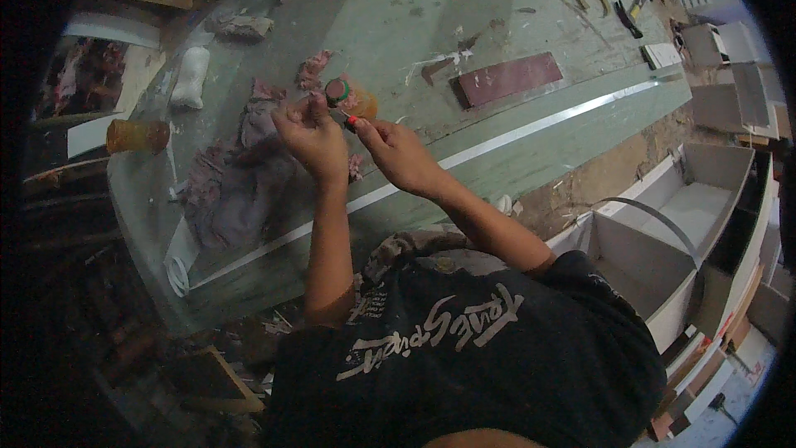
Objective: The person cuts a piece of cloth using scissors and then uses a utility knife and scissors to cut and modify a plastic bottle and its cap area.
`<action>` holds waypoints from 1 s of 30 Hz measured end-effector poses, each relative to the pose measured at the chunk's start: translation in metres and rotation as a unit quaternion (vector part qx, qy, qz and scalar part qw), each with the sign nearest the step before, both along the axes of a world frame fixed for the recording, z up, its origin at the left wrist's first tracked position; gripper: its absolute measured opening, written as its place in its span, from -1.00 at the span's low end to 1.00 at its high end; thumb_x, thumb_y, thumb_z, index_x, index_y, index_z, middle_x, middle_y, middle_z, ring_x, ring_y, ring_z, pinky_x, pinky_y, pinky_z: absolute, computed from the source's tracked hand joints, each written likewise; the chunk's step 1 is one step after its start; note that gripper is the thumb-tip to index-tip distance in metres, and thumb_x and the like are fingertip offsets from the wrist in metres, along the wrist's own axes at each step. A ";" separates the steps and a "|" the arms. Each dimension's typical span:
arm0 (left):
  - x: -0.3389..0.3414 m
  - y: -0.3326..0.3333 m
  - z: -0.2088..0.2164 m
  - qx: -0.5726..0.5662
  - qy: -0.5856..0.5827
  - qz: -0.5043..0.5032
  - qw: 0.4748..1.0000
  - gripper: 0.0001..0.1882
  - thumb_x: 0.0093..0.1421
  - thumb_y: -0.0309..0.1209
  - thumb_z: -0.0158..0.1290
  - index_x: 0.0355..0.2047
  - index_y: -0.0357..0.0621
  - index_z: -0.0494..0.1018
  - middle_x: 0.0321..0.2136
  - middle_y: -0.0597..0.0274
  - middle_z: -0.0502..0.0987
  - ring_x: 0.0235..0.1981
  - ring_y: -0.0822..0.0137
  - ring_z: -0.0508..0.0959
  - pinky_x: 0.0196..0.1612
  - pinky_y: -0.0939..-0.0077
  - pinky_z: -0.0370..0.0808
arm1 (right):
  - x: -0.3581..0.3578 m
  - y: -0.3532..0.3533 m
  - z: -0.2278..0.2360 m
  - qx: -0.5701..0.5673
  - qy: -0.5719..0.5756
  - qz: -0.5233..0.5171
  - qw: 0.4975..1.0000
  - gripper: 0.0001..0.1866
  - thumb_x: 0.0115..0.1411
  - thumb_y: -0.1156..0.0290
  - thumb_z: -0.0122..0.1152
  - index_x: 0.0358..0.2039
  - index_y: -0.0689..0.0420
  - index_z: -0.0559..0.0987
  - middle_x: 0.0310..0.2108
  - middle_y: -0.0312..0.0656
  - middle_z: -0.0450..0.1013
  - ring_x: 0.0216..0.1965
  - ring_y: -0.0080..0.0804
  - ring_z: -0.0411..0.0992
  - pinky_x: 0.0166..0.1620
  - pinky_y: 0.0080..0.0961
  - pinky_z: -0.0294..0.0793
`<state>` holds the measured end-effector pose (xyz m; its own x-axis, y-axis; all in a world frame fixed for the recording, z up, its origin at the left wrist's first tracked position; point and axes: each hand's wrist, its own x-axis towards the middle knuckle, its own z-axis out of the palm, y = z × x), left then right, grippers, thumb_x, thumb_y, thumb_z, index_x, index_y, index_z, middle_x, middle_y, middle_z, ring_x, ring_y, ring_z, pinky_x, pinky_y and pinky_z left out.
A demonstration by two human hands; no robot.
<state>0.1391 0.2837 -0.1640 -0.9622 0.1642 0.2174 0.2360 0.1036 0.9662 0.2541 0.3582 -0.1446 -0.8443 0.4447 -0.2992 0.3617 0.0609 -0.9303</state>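
My left hand is raised over the near side of the green table, its fingers bent and drawn together. Whatever it may hold is hidden. Just beyond its fingertips is a round green-rimmed, brownish-red cap or roll end, beside an amber jar. Between the thumb and fingers of my right hand is a small red-handled tool, with a thin shaft pointing toward the left fingertips. A crumpled grey-mauve cloth lies to the left of my hands, with pink scraps behind them.
A maroon board lies right of centre, and a long white strip runs along the table. A white bundle and another amber jar are at the left. Pliers lie far right; white open boxes stand nearer.
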 end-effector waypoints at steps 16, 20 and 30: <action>-0.005 -0.010 0.005 -0.136 0.152 -0.042 0.978 -0.76 0.18 -0.52 0.15 -0.32 -0.31 0.27 -0.47 0.10 0.48 -0.38 0.14 0.53 -0.25 0.29 0.42 | 0.012 0.011 -0.009 -0.082 0.041 0.031 0.995 -0.33 0.38 -0.10 -0.17 -0.33 0.37 0.55 -0.51 0.02 0.49 -0.41 -0.35 0.42 -0.23 -0.27 0.41; -0.006 -0.012 0.005 -0.134 0.204 -0.035 0.969 -0.80 0.15 -0.57 0.11 -0.35 -0.31 0.28 -0.49 0.12 0.47 -0.39 0.16 0.54 -0.27 0.29 0.42 | 0.013 0.015 -0.021 -0.128 0.000 0.055 0.990 -0.39 0.36 -0.16 -0.14 -0.43 0.20 0.48 -0.65 -0.45 0.19 -0.60 -0.63 0.14 -0.54 -0.51 0.17; -0.054 -0.040 0.057 -0.167 0.128 -0.002 0.978 -0.82 0.20 -0.53 0.08 -0.29 -0.24 0.28 -0.46 0.20 0.39 -0.35 0.36 0.42 -0.17 0.47 0.39 | 0.072 0.022 -0.048 -0.023 -0.152 0.085 0.984 -0.17 0.29 -0.29 -0.19 -0.34 0.40 0.55 -0.47 0.15 0.47 -0.32 -0.02 0.47 -0.16 -0.18 0.39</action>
